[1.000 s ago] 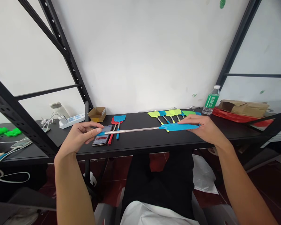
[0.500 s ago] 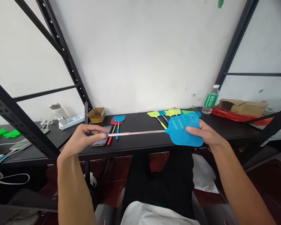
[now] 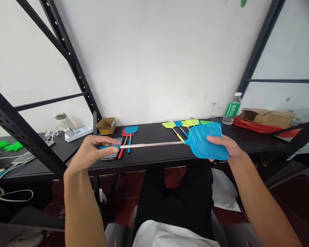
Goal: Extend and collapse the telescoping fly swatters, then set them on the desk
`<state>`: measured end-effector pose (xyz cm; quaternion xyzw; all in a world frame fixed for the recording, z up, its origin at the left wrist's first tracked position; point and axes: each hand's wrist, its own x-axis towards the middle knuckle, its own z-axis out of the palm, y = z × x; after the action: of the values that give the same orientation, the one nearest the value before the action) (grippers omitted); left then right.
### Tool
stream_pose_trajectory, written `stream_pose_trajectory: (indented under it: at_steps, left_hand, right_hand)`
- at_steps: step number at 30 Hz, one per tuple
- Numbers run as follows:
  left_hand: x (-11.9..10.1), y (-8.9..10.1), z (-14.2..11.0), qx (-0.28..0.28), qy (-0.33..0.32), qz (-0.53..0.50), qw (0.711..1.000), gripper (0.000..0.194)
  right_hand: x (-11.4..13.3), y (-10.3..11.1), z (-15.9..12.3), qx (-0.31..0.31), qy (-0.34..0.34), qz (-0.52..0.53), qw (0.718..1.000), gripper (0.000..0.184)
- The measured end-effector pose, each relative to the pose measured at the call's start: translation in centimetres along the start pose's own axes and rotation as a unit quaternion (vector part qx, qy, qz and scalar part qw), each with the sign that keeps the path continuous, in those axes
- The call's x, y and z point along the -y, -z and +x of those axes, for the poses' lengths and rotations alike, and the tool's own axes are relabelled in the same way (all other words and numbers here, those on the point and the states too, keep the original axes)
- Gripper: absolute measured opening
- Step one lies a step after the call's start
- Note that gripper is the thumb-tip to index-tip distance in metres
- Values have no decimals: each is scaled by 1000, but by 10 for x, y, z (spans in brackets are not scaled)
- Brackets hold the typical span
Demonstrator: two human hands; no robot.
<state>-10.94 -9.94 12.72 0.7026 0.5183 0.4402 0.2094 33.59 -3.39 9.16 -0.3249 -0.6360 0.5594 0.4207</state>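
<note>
A blue fly swatter (image 3: 203,140) with a perforated head and a long metal telescopic rod is held level above the front of the black desk (image 3: 149,157). My left hand (image 3: 99,151) pinches its blue handle between thumb and fingers. At the other end my right hand (image 3: 225,145) grips the head's right side, thumb on the front, most fingers hidden behind. Beyond my left hand lie a red fly swatter (image 3: 125,134) and a small blue fly swatter (image 3: 131,130), beside a phone (image 3: 110,155). Several green, yellow and blue swatters (image 3: 170,125) lie farther back, partly covered by the held head.
A small open cardboard box (image 3: 106,126) and a white power strip (image 3: 79,132) stand at the back left. A water bottle (image 3: 232,109) and a larger carton (image 3: 269,117) on red plastic are at the right. Black shelf posts (image 3: 74,65) rise on both sides.
My right hand has moved slightly right, and the swatter's head has gone with it and tilted a little. My left hand stays nearly in place on the handle.
</note>
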Motion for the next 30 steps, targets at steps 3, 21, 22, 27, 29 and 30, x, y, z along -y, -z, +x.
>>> stream_pose_trajectory:
  at_steps: [3, 21, 22, 27, 29, 30]
  left_hand:
    - [8, 6, -3, -61, -11, -30, 998, 21]
    - [21, 12, -2, -29, 17, -62, 998, 30]
    - [21, 11, -1, -24, 17, -62, 998, 30]
    - [20, 11, -2, -35, 18, -59, 997, 26]
    - [18, 10, -3, -52, 18, -56, 997, 25]
    - [16, 10, -3, -64, 19, -57, 996, 24]
  right_hand:
    - [-2, 4, 7, -34, 77, -31, 996, 36]
    - [5, 0, 11, -198, 371, -321, 849, 30]
    - [6, 0, 11, -192, 379, -328, 844, 29]
    - [4, 4, 13, -174, 390, -343, 837, 25]
    - [2, 7, 12, -175, 372, -350, 842, 22]
    - [1, 7, 12, -177, 358, -356, 845, 20]
